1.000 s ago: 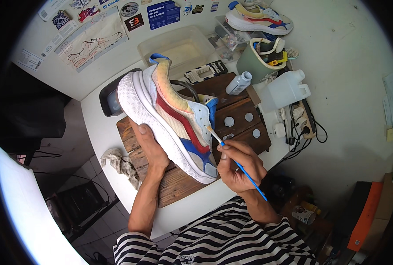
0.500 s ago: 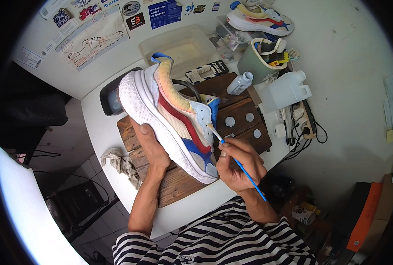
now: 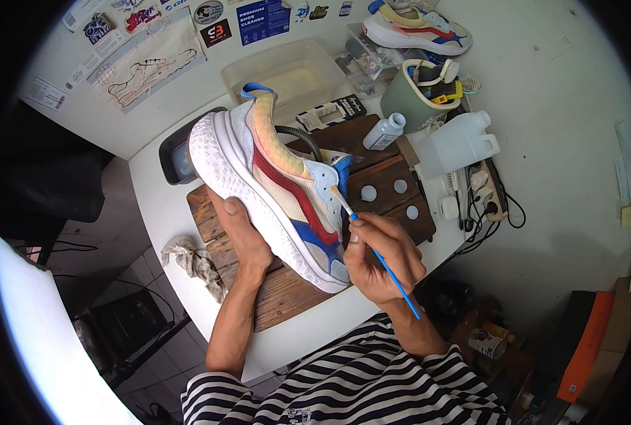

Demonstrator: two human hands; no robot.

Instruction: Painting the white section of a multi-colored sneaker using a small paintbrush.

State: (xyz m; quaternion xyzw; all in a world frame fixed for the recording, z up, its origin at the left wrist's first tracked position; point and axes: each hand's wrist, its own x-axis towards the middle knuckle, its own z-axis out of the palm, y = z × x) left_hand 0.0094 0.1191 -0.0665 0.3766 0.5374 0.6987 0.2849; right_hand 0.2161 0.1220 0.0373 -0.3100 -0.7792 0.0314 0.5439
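Left hand (image 3: 241,237) gripping sneaker (image 3: 273,188), right hand (image 3: 379,258) pinching paintbrush (image 3: 372,248), small bottle (image 3: 384,132), jug (image 3: 457,144) behind

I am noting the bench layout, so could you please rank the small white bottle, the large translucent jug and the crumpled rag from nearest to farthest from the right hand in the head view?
From the right hand:
1. Small white bottle, straight behind it.
2. Large translucent jug, behind and to the right; nearly level with the bottle.
3. Crumpled rag, far left, past the sneaker.
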